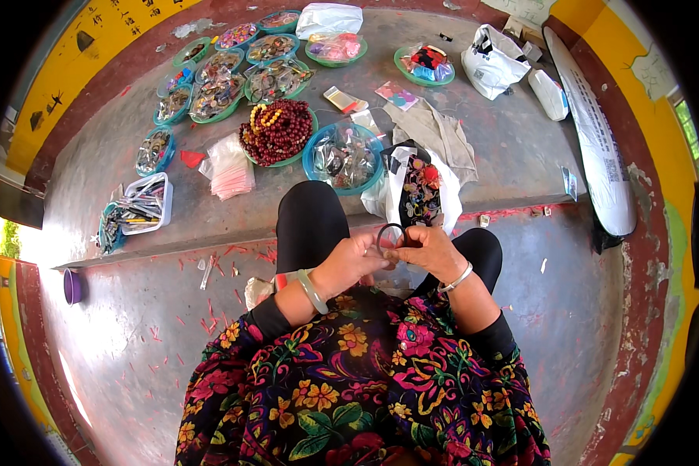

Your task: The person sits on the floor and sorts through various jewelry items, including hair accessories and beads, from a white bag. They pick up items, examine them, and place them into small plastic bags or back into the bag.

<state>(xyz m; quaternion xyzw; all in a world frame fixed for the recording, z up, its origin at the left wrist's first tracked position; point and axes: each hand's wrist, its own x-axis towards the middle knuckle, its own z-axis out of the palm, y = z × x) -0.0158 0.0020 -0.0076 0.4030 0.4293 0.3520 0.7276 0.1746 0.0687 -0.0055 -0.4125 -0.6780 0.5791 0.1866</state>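
A thin black ring (391,226), which looks like a hair tie, is held upright between my two hands, above my lap. My right hand (433,250) pinches its right side. My left hand (348,262) is closed at its left side, with the fingertips close to those of the right; the exact grip there is partly hidden. Just beyond my hands stands an open white plastic bag (449,203), filled with dark hair ties (422,194) that carry colourful ornaments, one of them a red flower.
On the raised concrete ledge stand a blue basket (308,159) of small packets, dark red beads (276,133), a stack of clear bags (231,172), a white tray of pens (168,203) and several more baskets. A grey cloth (443,140) lies behind the white bag. Red scraps litter the floor.
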